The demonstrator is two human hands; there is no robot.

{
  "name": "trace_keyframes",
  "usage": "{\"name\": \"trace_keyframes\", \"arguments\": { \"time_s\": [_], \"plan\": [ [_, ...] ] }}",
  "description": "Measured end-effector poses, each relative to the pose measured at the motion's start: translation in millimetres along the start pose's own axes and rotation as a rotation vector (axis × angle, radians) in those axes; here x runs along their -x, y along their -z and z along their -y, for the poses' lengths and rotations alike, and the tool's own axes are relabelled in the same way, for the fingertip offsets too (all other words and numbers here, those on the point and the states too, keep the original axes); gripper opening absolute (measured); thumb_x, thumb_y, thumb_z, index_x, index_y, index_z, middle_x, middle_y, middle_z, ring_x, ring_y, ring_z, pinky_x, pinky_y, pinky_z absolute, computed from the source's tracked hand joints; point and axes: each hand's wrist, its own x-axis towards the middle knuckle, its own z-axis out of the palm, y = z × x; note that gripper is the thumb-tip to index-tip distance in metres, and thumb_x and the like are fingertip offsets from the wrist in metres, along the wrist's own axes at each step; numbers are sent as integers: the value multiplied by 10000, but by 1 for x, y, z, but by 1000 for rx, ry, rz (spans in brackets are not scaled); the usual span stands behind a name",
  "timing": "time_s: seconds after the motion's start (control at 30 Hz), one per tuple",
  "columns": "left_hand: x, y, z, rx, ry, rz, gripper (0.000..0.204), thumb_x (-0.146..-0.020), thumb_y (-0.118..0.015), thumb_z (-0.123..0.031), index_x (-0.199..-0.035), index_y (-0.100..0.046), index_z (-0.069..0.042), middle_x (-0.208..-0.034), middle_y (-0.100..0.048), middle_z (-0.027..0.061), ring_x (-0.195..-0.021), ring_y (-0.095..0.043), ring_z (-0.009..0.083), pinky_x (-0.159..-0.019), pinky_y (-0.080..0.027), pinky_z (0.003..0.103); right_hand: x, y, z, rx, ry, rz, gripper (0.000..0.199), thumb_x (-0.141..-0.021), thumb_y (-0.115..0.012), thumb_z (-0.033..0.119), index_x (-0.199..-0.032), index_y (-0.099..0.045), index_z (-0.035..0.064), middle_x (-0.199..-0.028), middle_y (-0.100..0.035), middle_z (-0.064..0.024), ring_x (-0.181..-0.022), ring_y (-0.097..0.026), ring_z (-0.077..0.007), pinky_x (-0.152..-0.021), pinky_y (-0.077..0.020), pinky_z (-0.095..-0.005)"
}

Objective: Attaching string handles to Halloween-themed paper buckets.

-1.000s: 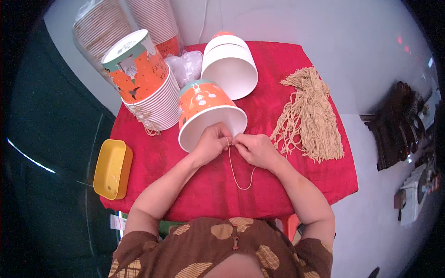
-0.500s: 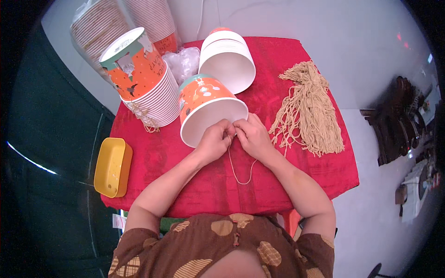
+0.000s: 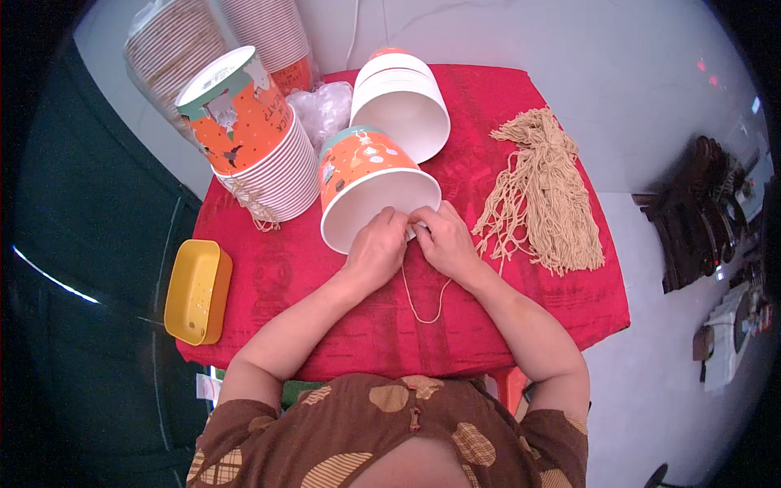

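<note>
A thin tan string [image 3: 425, 322] meets the edge of an orange paper bucket [image 3: 374, 191] that lies on its side at the middle of the table, mouth toward the person, probably so that the near rim is within easy reach of both hands. The left hand [image 3: 376, 250] bends in over this rim, its fingertips drawn together on the string. The right hand [image 3: 449, 246] comes from the other side, thumb and forefinger also closed in a pinch on string at the rim; whether either pinch takes in the paper wall too, I cannot tell. Below them the string hangs in a slack loop, which seems to leave it some play. A bundle of tan strings [image 3: 549, 195] lies spread on the right, seemingly handy for the right hand. Behind the bucket, more white-rimmed buckets [image 3: 407, 118] lie nested on their sides; to the left, a tall nested stack [image 3: 277, 183] stands leaning, string ends [image 3: 256, 207] trailing off it, perhaps nested to save room. A yellow box [image 3: 195, 285] sits at the left edge of the red cloth [image 3: 268, 285], off to the side of both arms.
</note>
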Motion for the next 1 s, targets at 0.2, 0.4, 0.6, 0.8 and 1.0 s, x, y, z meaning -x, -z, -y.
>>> {"name": "trace_keyframes", "arguments": {
  "time_s": [0.2, 0.4, 0.6, 0.8, 1.0],
  "plan": [
    [2, -1, 4, -83, 22, 5, 139, -814, -606, -6, -911, -512, 24, -835, -575, 223, -762, -603, 416, -648, -504, 488, 1, 0, -2, -7, 26, 0, 106, -815, -627, 40, -918, -626, 15, -897, -608, -201, -876, -572, -378, -781, -464, -466],
    [4, -2, 8, -24, 8, -44, 146, -843, -619, -40, -910, -503, 16, -782, -614, 232, -706, -624, 423, -604, -509, 482, 1, -1, -5, -41, 27, -19, 159, -850, -590, 34, -998, -648, 26, -952, -611, -205, -913, -579, -381, -814, -465, -461],
    [7, 0, 8, -15, 20, -10, 185, -850, -631, -57, -945, -487, 10, -797, -617, 226, -739, -627, 417, -637, -509, 485, 1, 1, -6, -72, 28, 5, 205, -853, -586, 40, -1046, -654, 41, -998, -614, -200, -955, -582, -382, -852, -460, -464],
    [9, 0, 7, -2, 16, -2, 199, -852, -653, -84, -928, -494, 7, -802, -618, 221, -744, -629, 408, -639, -508, 478, 2, 6, -4, -65, 51, 73, 142, -842, -614, 70, -978, -627, 32, -975, -613, -188, -943, -589, -378, -823, -453, -460],
    [11, 7, 8, 100, 103, 18, 172, -850, -663, -81, -896, -519, 1, -815, -618, 202, -761, -627, 396, -652, -502, 450, 3, 10, 1, -83, 15, 131, 85, -828, -632, 75, -886, -582, 38, -893, -607, -169, -861, -598, -367, -742, -439, -457]
  ]
}}
